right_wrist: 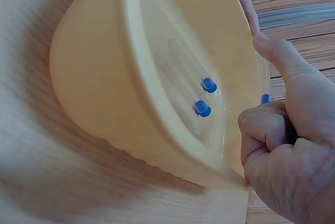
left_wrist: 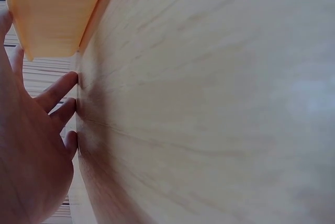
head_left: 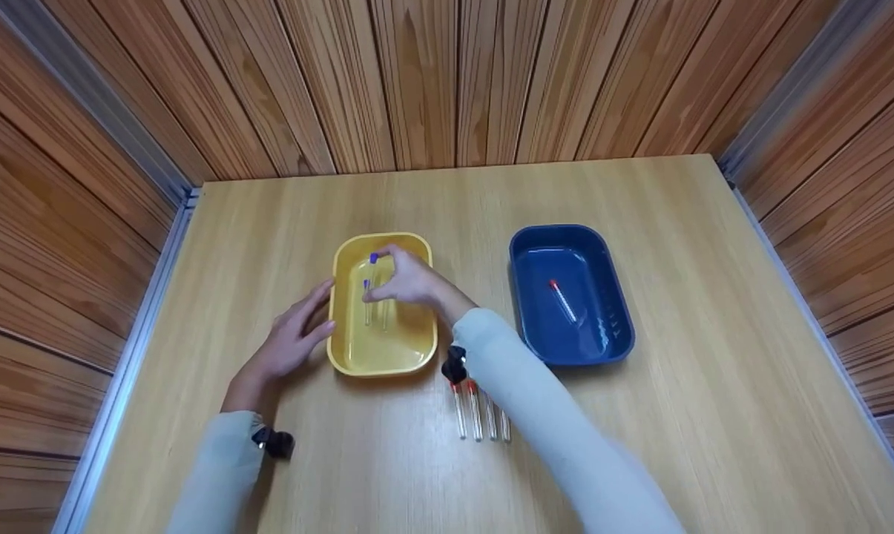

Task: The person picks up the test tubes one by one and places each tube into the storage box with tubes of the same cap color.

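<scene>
Over the yellow tray (head_left: pixel 382 363), my right hand (head_left: pixel 406 280) holds a test tube with a blue cap (head_left: pixel 373 258) between thumb and fingers. In the right wrist view that cap shows just past the curled fingers (right_wrist: pixel 261 124). Two more blue-capped test tubes lie on the tray's floor, their caps (right_wrist: pixel 209 85) pointing towards the hand. The hand hides part of them in the head view. My left hand (head_left: pixel 291 337) rests against the tray's left side, fingers extended. In the left wrist view, several of its fingertips (left_wrist: pixel 68 80) touch the tabletop beside the tray.
A dark blue tray (head_left: pixel 617 348) stands to the right, with one red-capped test tube (head_left: pixel 563 300) lying in it. Several test tubes (head_left: pixel 476 415), some with visible red caps, lie side by side near my right forearm, which partly covers them. Wooden walls surround the table (head_left: pixel 372 460).
</scene>
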`<state>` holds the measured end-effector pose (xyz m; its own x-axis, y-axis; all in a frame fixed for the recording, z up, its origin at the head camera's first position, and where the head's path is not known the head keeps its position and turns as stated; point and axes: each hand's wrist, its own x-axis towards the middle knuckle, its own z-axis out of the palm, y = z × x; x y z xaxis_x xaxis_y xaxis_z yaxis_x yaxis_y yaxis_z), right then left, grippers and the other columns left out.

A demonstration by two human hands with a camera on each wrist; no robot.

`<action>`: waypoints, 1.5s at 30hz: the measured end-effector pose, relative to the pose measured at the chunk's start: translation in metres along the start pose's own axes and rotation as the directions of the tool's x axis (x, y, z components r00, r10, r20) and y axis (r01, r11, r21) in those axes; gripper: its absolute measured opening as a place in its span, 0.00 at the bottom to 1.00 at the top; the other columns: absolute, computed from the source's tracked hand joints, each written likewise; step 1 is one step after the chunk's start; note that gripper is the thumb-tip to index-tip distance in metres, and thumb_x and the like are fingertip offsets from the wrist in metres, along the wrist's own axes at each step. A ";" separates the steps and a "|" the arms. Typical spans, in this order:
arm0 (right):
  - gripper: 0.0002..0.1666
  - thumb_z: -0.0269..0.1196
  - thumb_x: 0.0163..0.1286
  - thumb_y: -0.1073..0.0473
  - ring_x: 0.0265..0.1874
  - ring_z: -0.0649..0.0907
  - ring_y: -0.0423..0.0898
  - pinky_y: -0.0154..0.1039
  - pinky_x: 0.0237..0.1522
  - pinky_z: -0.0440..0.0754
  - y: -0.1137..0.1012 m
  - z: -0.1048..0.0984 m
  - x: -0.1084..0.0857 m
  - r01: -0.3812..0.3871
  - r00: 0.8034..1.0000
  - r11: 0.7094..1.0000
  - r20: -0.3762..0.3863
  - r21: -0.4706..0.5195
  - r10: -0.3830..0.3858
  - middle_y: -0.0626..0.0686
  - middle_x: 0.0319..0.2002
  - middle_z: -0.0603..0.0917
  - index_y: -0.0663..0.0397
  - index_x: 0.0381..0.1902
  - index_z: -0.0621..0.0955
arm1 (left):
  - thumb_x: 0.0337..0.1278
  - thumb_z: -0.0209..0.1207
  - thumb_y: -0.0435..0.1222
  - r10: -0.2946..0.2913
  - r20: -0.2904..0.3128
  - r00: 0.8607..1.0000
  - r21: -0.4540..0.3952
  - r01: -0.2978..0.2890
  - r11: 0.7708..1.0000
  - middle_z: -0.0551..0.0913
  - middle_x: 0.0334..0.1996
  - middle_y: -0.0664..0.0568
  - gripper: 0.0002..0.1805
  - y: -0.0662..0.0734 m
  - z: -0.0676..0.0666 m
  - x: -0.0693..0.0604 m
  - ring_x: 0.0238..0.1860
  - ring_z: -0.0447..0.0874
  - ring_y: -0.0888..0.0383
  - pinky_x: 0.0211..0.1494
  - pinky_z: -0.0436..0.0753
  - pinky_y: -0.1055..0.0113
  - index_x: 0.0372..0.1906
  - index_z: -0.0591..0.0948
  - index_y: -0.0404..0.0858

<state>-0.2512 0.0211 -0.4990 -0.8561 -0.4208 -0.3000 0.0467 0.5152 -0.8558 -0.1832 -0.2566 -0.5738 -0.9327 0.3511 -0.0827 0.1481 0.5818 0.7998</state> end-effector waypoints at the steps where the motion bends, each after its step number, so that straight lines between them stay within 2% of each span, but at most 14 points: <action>1: 0.53 0.82 0.69 0.57 0.77 0.80 0.64 0.54 0.85 0.75 0.000 0.001 0.001 -0.004 1.000 1.000 0.003 0.002 0.004 0.67 0.77 0.77 0.58 0.84 0.67 | 0.88 0.57 0.52 0.001 0.001 1.000 -0.001 -0.001 1.000 0.59 0.93 0.48 0.43 0.000 0.000 0.000 0.94 0.51 0.36 0.93 0.49 0.27 0.95 0.51 0.58; 9: 0.53 0.81 0.71 0.54 0.73 0.82 0.57 0.50 0.84 0.76 -0.001 0.008 0.001 -0.040 0.999 0.998 0.003 -0.039 0.041 0.63 0.75 0.80 0.56 0.85 0.67 | 0.89 0.57 0.51 -0.002 -0.003 1.000 0.002 0.002 1.000 0.60 0.93 0.46 0.42 0.001 0.000 0.000 0.94 0.52 0.36 0.93 0.50 0.26 0.95 0.52 0.57; 16: 0.53 0.81 0.69 0.55 0.82 0.76 0.58 0.51 0.89 0.69 0.001 0.015 0.001 -0.015 0.999 0.999 0.029 -0.051 0.017 0.64 0.82 0.75 0.59 0.84 0.68 | 0.87 0.59 0.48 0.028 -0.027 0.999 0.019 -0.027 0.999 0.65 0.91 0.43 0.42 0.000 0.000 0.000 0.93 0.56 0.34 0.92 0.53 0.26 0.94 0.55 0.54; 24: 0.53 0.82 0.68 0.56 0.84 0.74 0.60 0.52 0.90 0.67 0.005 0.023 0.003 0.026 0.996 0.998 0.082 -0.061 -0.021 0.66 0.83 0.74 0.63 0.83 0.69 | 0.87 0.59 0.46 0.063 -0.051 0.997 0.038 -0.061 0.997 0.68 0.89 0.43 0.41 -0.002 0.000 0.000 0.91 0.59 0.34 0.91 0.56 0.27 0.94 0.57 0.52; 30: 0.55 0.82 0.69 0.52 0.87 0.70 0.60 0.52 0.92 0.64 0.008 0.026 0.002 0.007 0.990 0.996 0.138 -0.093 0.006 0.66 0.86 0.71 0.63 0.85 0.68 | 0.87 0.59 0.46 0.068 -0.054 0.996 0.042 -0.065 0.997 0.69 0.89 0.42 0.41 -0.002 0.000 0.000 0.91 0.60 0.33 0.91 0.56 0.26 0.94 0.57 0.52; 34: 0.55 0.81 0.70 0.52 0.88 0.69 0.60 0.52 0.93 0.63 0.009 0.028 0.001 -0.011 0.989 0.996 0.146 -0.091 0.024 0.65 0.87 0.70 0.62 0.86 0.68 | 0.87 0.59 0.46 0.060 -0.049 0.997 0.039 -0.058 0.998 0.67 0.89 0.43 0.41 -0.002 0.000 0.000 0.92 0.58 0.33 0.91 0.55 0.26 0.94 0.56 0.52; 40: 0.53 0.82 0.69 0.55 0.85 0.73 0.60 0.52 0.91 0.67 0.011 0.033 0.002 0.019 0.994 0.997 0.113 -0.069 -0.011 0.66 0.84 0.74 0.66 0.84 0.70 | 0.87 0.59 0.46 0.062 -0.052 0.997 0.042 -0.060 0.997 0.68 0.89 0.42 0.41 -0.002 0.000 0.000 0.91 0.59 0.33 0.91 0.55 0.26 0.94 0.57 0.52; 45: 0.49 0.82 0.67 0.54 0.80 0.79 0.59 0.50 0.87 0.72 0.013 0.037 0.003 0.048 0.995 0.992 0.095 -0.116 -0.037 0.66 0.80 0.79 0.67 0.79 0.75 | 0.86 0.60 0.45 0.071 -0.048 0.996 0.049 -0.069 0.996 0.69 0.88 0.40 0.42 -0.001 0.000 0.000 0.91 0.60 0.32 0.91 0.57 0.27 0.94 0.57 0.50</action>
<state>-0.2338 -0.0010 -0.5263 -0.8042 -0.5091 -0.3067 -0.0551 0.5777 -0.8144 -0.1830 -0.2570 -0.5744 -0.9344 0.3563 0.0028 0.2278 0.5913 0.7736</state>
